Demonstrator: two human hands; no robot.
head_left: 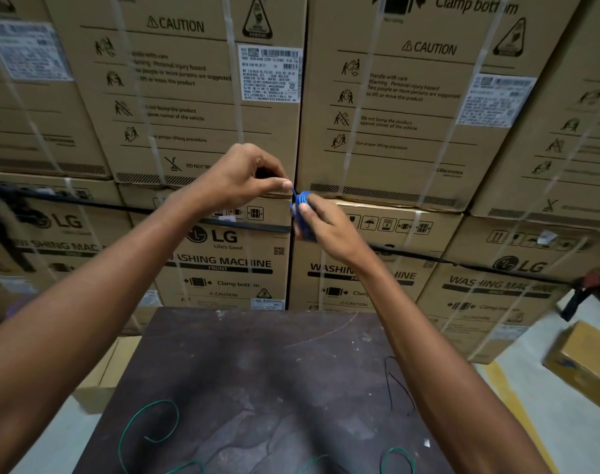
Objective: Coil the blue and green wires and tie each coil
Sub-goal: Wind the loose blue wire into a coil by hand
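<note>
The blue wire (303,208), held up above the bench (257,388), looks light and springy. The right hand (329,227) pinches its coil; the left hand (247,176) pinches the loose end. The green wire (148,425) lies slack on the near bench, best taken by one end.

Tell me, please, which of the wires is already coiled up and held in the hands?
The blue wire: it is a tight coil held up between the left hand and right hand. The green wire and thin black wire lie loose on the table.
</note>
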